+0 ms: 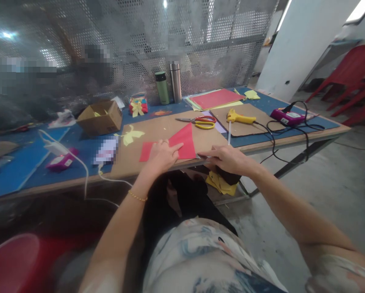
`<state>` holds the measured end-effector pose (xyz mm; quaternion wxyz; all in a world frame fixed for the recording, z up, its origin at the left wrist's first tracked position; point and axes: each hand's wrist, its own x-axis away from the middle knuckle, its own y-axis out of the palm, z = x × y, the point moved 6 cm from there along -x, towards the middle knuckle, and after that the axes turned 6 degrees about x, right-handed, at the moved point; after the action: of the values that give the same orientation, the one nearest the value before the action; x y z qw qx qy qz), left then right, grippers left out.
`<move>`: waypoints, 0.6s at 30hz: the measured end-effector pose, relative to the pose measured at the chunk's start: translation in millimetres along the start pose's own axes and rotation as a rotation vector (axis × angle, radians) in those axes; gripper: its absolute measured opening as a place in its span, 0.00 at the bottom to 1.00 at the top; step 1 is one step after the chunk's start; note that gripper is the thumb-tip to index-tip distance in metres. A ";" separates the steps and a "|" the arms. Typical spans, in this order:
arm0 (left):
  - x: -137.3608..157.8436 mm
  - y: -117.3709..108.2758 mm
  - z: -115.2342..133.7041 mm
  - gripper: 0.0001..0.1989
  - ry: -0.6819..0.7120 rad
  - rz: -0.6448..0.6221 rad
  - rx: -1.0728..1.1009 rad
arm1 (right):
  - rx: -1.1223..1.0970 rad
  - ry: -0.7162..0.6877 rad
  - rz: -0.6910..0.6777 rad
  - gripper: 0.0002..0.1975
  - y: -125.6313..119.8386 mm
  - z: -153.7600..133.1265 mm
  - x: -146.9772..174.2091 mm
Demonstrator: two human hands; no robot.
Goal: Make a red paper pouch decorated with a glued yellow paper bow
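A red sheet (187, 140), folded or cut to a slanted point, lies at the front edge of the brown board (158, 126). My left hand (164, 154) presses on it with fingers stretched out. At the sheet's lower right corner is my right hand (223, 158), its index finger extended along a small thin dark item (202, 156) that it grips; its kind cannot be made out. Just behind the sheet, scissors (204, 121) with red and yellow handles lie on the board. A pale yellow cut-out (132, 135) sits to the left.
A yellow glue gun (240, 117) rests on another board, its cord running to a purple power box (288, 116). Red sheets (216, 99), a green bottle (162, 88), a steel flask (175, 83), and a cardboard box (100, 118) stand behind. A white cable (86, 171) hangs over the left edge.
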<state>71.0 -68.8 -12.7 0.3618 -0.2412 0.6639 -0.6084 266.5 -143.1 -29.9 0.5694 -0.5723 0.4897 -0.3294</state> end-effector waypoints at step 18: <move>-15.2 0.0 -12.3 0.30 -0.032 -0.143 0.120 | -0.136 0.052 0.067 0.14 4.0 -21.9 -2.3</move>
<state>70.9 -49.4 -9.8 0.3415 -0.2757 0.6014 -0.6676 244.6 -147.7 -30.4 0.5272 -0.5842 0.5443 -0.2909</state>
